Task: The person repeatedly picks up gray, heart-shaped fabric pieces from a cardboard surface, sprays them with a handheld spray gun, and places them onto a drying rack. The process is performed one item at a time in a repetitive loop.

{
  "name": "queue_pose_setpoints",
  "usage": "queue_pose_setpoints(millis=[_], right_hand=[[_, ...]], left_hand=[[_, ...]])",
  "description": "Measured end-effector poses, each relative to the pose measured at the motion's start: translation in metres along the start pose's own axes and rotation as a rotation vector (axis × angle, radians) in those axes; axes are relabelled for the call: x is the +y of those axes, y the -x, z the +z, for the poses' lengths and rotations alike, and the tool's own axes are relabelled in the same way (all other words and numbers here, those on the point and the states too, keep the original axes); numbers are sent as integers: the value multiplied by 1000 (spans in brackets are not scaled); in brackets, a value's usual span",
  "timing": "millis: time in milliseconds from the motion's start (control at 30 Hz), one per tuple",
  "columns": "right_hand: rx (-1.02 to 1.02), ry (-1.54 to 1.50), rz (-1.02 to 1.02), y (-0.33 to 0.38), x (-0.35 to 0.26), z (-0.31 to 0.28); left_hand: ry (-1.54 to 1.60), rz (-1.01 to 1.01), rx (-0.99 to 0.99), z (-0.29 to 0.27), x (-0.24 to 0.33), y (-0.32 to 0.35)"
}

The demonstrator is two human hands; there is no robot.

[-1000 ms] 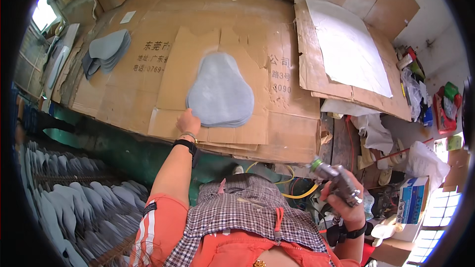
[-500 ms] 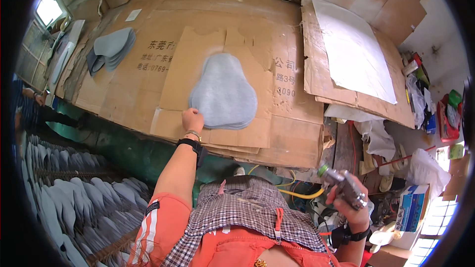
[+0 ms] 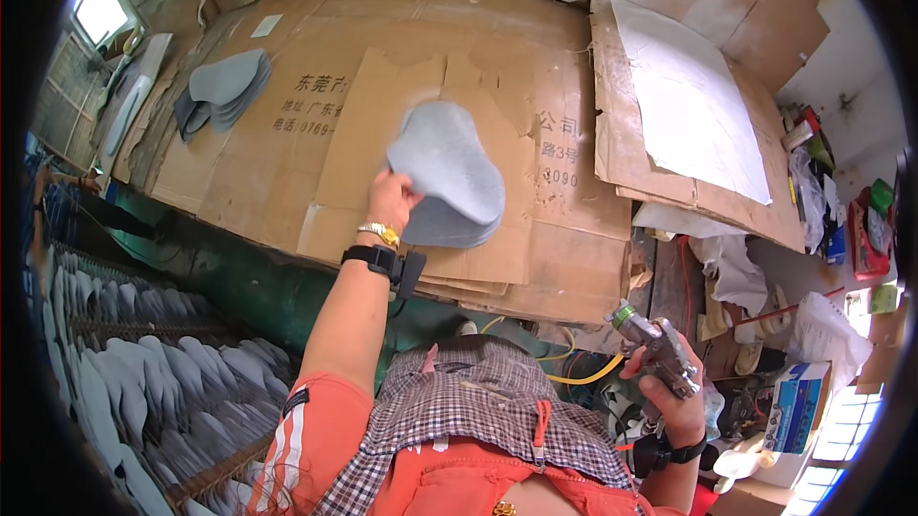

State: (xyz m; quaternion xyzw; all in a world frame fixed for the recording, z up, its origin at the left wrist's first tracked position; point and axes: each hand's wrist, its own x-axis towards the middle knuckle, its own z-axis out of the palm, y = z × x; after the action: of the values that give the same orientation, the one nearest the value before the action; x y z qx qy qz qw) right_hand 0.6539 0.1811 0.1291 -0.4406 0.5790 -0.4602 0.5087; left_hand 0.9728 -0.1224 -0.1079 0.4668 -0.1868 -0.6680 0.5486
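A stack of grey pear-shaped fabric pieces (image 3: 457,227) lies on the cardboard-covered table in front of me. My left hand (image 3: 390,200) pinches the left edge of the top grey piece (image 3: 448,148). That edge is lifted and the piece sits turned over the stack, baring the lower rims beneath. In my right hand (image 3: 677,392) is a metal spray gun (image 3: 660,351) with a green ring at its front, held off the table's near right edge. A yellow hose (image 3: 591,377) runs close by it.
More grey pieces (image 3: 229,86) lie in a pile at the table's far left. Racks of hanging grey pieces (image 3: 163,392) stand at my lower left. A white sheet (image 3: 693,100) covers a raised cardboard panel at right. Bags and a blue-white box (image 3: 798,403) clutter the right side.
My left hand has moved up and rightward from the stack's lower left, raising and turning the top grey piece. My right hand has tilted the spray gun slightly.
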Motion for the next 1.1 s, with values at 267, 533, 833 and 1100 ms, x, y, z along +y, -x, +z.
queue_pose_setpoints(millis=[267,533,833,1100], right_hand=[[-85,-7,64,9,0,22],[130,113,44,38,-19,33],[17,-2,21,33,-14,93],[267,160,-90,23,-22,116]], left_hand=[[435,343,-184,15,176,84],[470,628,41,-98,222,134],[534,566,182,-180,201,138],[554,521,164,-181,200,140]])
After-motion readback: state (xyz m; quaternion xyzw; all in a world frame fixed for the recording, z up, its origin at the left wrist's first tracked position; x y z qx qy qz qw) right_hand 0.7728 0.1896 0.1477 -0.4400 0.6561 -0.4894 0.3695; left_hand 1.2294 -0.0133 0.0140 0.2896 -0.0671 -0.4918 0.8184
